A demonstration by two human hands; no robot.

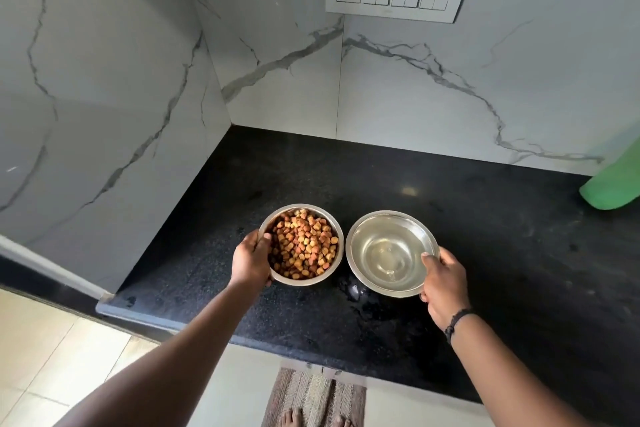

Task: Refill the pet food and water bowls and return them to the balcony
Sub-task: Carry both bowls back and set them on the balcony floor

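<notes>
Bowls are gripped by their rims near the counter's (485, 253) front edge — kibble bowl (332, 274) by left hand (251, 262), water bowl (356, 253) by right hand (443, 282).

A round steel bowl heaped with brown and orange kibble (302, 246) sits upright at the near part of the black stone counter. Just beside it on the right, nearly touching, a wider shallow steel bowl holding clear water (389, 253) is also upright.
</notes>
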